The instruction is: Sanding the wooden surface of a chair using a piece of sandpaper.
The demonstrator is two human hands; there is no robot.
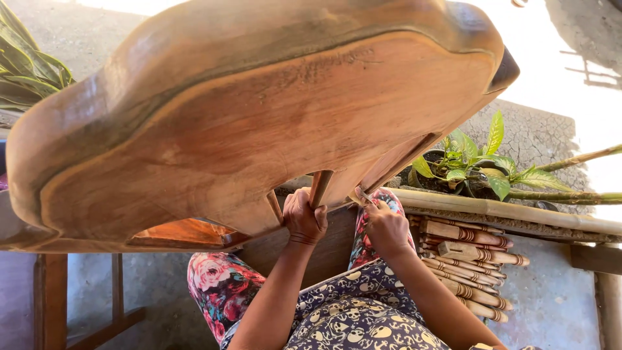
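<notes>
Head view, looking down over the lap. A large carved wooden slab point(259, 110), reddish brown with a raised rim and rounded lobes, fills the upper two thirds of the frame and stands tilted on its lower edge in front of the knees. The left hand point(304, 219) grips a narrow wooden strut point(319, 188) that runs down from the slab's lower edge; its fingers point(293, 206) are curled and pressed together around that strut. The right hand point(387, 228) holds a small light-coloured tool point(363, 195) against the slab's lower edge, just right of the strut; the fingers pinch the tool, its tip touching the wood. Both forearms rise from a skull-patterned garment point(363, 311) at the bottom edge; flowered trousers point(220, 285) cover the knees. Right of the right hand, a stack of carved wooden handles point(466, 259) with banded ends lies below a bamboo pole point(505, 210). Behind the pole stands a potted green plant point(466, 165). Striped leaves point(29, 71) show at the left edge. A wooden frame point(52, 298) stands at the lower left corner
</notes>
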